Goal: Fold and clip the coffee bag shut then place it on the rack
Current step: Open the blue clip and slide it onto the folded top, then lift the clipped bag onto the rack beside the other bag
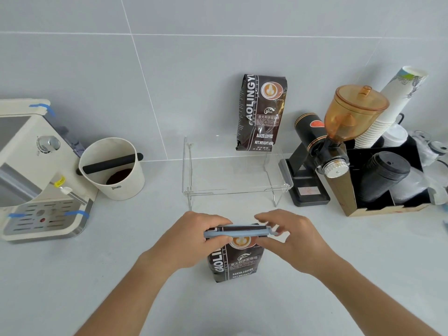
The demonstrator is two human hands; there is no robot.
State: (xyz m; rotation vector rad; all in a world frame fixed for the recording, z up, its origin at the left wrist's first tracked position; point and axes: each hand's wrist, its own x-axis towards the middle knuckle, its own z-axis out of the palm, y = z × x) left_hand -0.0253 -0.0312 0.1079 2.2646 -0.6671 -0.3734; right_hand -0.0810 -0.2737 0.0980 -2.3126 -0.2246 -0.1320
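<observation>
On the pale desk (315,275) before the clear acrylic rack (236,187), the dark foil coffee bag (234,260) stands upright. Left hand (194,241) grip pinches the grey-blue bar clip (238,232); right hand (293,241) fingers rest at its latch end. Keep the fold flat and squeeze evenly until it latches.

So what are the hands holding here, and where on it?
Both hands grip the blue clip across the folded top of the coffee bag: left hand at its left end, right hand at its right end.
</observation>
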